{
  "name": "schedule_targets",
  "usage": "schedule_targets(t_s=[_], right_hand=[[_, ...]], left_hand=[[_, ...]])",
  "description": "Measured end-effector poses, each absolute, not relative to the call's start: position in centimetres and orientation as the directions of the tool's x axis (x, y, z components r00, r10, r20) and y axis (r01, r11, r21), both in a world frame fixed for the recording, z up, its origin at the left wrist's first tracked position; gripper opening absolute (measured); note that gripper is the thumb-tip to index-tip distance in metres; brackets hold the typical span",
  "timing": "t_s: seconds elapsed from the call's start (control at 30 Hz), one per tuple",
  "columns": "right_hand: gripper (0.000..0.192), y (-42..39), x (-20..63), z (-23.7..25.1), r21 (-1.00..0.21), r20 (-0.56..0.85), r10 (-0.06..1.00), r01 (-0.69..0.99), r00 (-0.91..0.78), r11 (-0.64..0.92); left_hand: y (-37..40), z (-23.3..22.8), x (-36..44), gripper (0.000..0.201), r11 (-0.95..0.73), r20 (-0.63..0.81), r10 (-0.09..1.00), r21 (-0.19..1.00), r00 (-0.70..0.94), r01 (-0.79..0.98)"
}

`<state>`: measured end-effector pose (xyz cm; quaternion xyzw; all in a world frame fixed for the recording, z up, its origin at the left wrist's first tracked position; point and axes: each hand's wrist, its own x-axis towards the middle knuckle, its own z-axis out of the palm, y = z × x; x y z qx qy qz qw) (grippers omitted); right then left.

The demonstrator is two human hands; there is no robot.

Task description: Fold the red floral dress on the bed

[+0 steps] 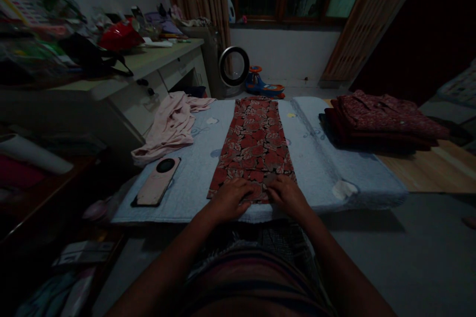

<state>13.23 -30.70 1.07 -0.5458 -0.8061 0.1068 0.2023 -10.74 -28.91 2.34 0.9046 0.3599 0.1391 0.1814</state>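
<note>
Dim room, heavy shadow swallowing the corners and foreground; faint light falls from above onto the pale blue cloth (193, 178). Edges bow with wide-angle distortion; detail is murky.

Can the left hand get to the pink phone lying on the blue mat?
Probably yes. The left hand rests on the near end of the red flowered cloth, and the pink phone lies on the blue mat just to its left, with only bare mat between.
</note>
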Motion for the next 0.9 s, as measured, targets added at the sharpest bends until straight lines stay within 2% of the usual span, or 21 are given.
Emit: schedule_targets(t_s=[0.1,0.3,0.43,0.53,0.6,0.77,0.9], right_hand=[[0.019,-30.7,13.4,0.9,-0.461,0.205,0.934,0.814,-0.291,0.355],[0.019,-31.6,14.0,1.5,-0.49,0.152,0.912,0.772,-0.382,0.405],[0.034,-32.1,14.0,1.6,-0.463,0.151,0.911,0.787,-0.384,0.408],[0.036,-32.3,13.8,1.5,-0.411,0.14,0.914,0.817,-0.381,0.404],[0.036,-32.3,13.7,1.5,-0.377,0.144,0.912,0.831,-0.384,0.409],[0.029,-32.2,13.4,2.2,-0.33,0.113,0.901,0.84,-0.418,0.431],[0.028,-32.1,13.2,3.2,-0.302,0.048,0.896,0.849,-0.441,0.434]], left_hand=[[-28.9,2.3,-10.9,0.038,-0.679,0.117,0.693,0.436,0.711,0.59],[-28.9,1.9,-10.8,0.042,-0.665,0.134,0.705,0.467,0.696,0.583],[-28.9,2.0,-11.5,0.057,-0.621,0.149,0.752,0.487,0.642,0.614],[-28.9,2.4,-12.5,0.067,-0.574,0.15,0.8,0.471,0.58,0.67],[-29.1,2.6,-13.1,0.063,-0.551,0.142,0.819,0.463,0.556,0.694],[-29.5,2.8,-13.5,0.037,-0.545,0.088,0.815,0.452,0.573,0.706],[-29.5,2.8,-13.1,0.04,-0.61,0.093,0.763,0.43,0.64,0.665]])
